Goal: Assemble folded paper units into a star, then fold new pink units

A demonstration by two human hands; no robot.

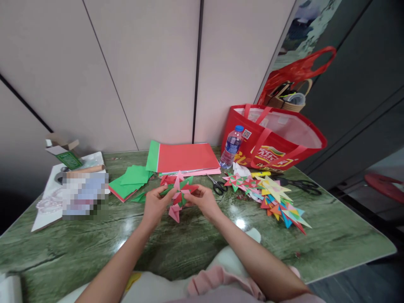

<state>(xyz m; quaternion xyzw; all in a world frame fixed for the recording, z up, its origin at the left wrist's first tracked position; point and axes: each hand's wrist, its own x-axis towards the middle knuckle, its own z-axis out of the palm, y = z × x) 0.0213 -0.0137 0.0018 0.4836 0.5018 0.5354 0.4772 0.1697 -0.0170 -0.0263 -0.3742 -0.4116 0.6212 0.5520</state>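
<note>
Above tabletop (334, 227): folded paper star (180, 196) between left grip (157, 203) and right grip (205, 203), both pinching it.

The single camera, worn on the head, looks forward and down across the table (341, 248) toward a pale panelled wall (151, 75), which fills much of the upper half of the frame. The forearms (124, 263) rise from the bottom edge, so the view sits above and behind the left hand (157, 202) and right hand (204, 203), fairly near both, just below the frame's centre. Clothes (221, 280) show closest, bottom middle. The wide view reaches the floor (372, 284) at lower right; the dark far-left edge is hard to make out.
</note>
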